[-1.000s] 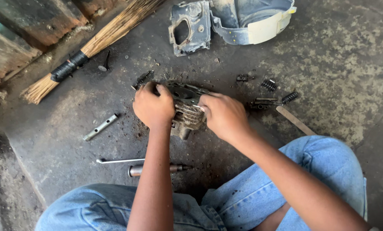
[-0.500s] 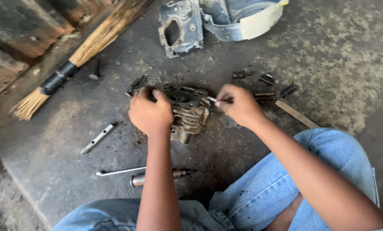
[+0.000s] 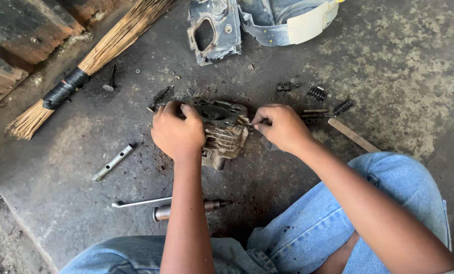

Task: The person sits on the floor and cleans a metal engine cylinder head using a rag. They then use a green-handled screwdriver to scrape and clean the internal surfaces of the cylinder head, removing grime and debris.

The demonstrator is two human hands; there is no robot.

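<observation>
At frame centre, the left hand point(image 3: 177, 133) is clamping the finned engine part point(image 3: 222, 133) steady on the floor, while the right hand point(image 3: 280, 128) is pinching a thin tool point(image 3: 248, 123) against its top.

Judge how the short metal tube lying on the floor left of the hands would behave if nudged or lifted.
The metal tube looks round and lies flat on the concrete floor, so it would probably roll sideways. It appears rigid, likely stiff when lifted. Oily grime around it suggests a slippery surface.
</observation>
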